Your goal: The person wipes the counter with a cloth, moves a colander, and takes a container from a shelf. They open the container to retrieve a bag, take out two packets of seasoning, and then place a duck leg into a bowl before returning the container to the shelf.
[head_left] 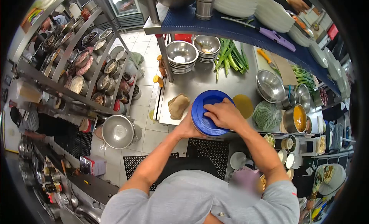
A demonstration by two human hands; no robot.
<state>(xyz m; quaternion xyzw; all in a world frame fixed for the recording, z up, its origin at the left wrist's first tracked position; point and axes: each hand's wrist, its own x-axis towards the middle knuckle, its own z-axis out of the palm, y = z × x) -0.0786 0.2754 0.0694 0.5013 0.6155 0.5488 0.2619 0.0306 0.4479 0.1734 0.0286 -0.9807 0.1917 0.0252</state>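
Observation:
In front of me is a round blue lid [207, 95] with a raised rim and a recessed middle, held tilted over the counter's front edge. What lies beneath it is mostly hidden; a thin pale edge shows at its left side. My left hand [187, 126] is closed around its lower left side, supporting it from below. On top, my right hand [223, 114] has its fingers curled against the recessed middle. A lump of pale dough [178, 106] rests on the counter to the left. Just right of the lid is a flat yellow disc [243, 106].
Stacked steel bowls [181, 56] and green onions [231, 58] lie at the back of the steel counter [246, 83]. To the right are an empty steel bowl [270, 85], a wrapped green bundle [266, 115] and a pot of orange liquid [299, 117]. A shelf [230, 27] overhangs the counter.

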